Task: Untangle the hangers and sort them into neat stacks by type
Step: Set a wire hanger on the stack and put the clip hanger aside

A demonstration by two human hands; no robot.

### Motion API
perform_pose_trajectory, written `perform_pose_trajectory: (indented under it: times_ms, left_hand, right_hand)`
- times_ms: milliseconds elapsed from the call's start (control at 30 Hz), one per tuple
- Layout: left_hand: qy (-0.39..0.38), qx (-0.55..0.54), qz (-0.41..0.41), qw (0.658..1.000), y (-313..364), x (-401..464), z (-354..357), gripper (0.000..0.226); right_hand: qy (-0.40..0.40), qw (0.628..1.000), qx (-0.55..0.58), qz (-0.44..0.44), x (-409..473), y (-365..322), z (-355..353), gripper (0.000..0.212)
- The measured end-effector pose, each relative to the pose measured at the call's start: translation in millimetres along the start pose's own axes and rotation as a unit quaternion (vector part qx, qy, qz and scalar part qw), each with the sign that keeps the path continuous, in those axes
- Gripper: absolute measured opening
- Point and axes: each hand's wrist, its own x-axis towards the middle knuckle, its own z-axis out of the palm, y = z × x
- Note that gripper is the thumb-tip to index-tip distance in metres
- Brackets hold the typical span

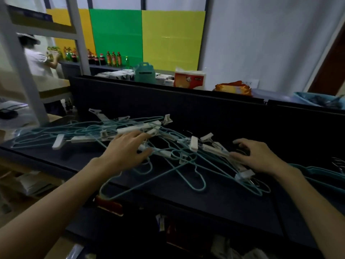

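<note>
A tangled pile of hangers covers the dark table (214, 195): thin teal wire hangers (188, 166) mixed with white clip hangers (130, 130). My left hand (127, 148) lies on the middle of the pile, fingers stretched over a white clip bar, thumb against a teal wire. My right hand (255, 156) rests on the right part of the pile, fingers spread and slightly bent over clip hangers (216, 148). Neither hand plainly grips anything. A separate stack of teal hangers (317, 170) lies at the far right.
A dark partition wall (186, 103) rises behind the table. Beyond it stand a teal bag (144, 72), tissue packs (189, 79) and drink bottles (112, 58). A white shelf post (24, 71) stands at left, with a person (37, 58) behind it. Items lie under the table.
</note>
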Motion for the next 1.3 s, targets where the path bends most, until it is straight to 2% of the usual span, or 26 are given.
perform_pose_trajectory:
  times_ms: [100, 200, 433, 500, 700, 800, 900, 1000, 1133, 1233, 1300]
  left_hand:
    - [0.025, -0.006, 0.032, 0.999, 1.8, 35.6, 3.9, 0.054]
    - [0.024, -0.015, 0.061, 0.998, 5.6, 64.2, 10.4, 0.056]
    - [0.025, -0.047, 0.114, 0.992, 11.6, 98.8, 20.6, 0.057]
    - [0.004, -0.067, 0.137, 0.988, 12.0, 105.4, 20.8, 0.062]
    - [-0.127, -0.122, 0.207, 0.962, 22.1, 114.0, 21.1, 0.073]
    - [-0.149, -0.122, 0.229, 0.954, 26.6, 115.7, 25.0, 0.092]
    - [-0.162, -0.105, 0.239, 0.952, 35.3, 116.8, 26.3, 0.091]
    - [-0.154, -0.114, 0.252, 0.949, 39.6, 119.7, 24.4, 0.089]
    - [-0.108, -0.11, 0.277, 0.948, 36.6, 120.5, 16.1, 0.083]
    - [-0.046, -0.1, 0.297, 0.949, 30.4, 114.4, 10.3, 0.079]
    - [0.003, -0.094, 0.306, 0.947, 23.6, 108.9, 8.0, 0.086]
  right_hand:
    - [-0.067, 0.998, -0.008, 0.02, 18.9, 13.1, 2.5, 0.05]
    - [-0.099, 0.995, 0.013, 0.014, 28.4, 22.2, 5.7, 0.039]
    - [-0.081, 0.996, 0.025, 0.005, 30.4, 24.5, 8.3, 0.019]
    - [-0.049, 0.999, 0.012, -0.004, 28.3, 23.7, 4.6, 0.022]
    - [0.11, 0.994, 0.01, 0.006, 12.4, 18.5, -12.6, 0.024]
    - [0.175, 0.984, -0.014, 0.024, -0.4, 12.4, -19.4, 0.03]
    - [0.218, 0.974, -0.04, 0.05, -19.3, 3.6, -21.5, 0.034]
    - [0.248, 0.964, -0.056, 0.078, -42.8, -7.8, -23.2, 0.034]
    - [0.28, 0.952, -0.067, 0.105, -68.7, -27.2, -24.7, 0.034]
    - [0.32, 0.937, -0.069, 0.119, -84.8, -45.4, -19.4, 0.034]
    - [0.345, 0.927, -0.068, 0.131, -96.5, -57.2, -12.1, 0.033]
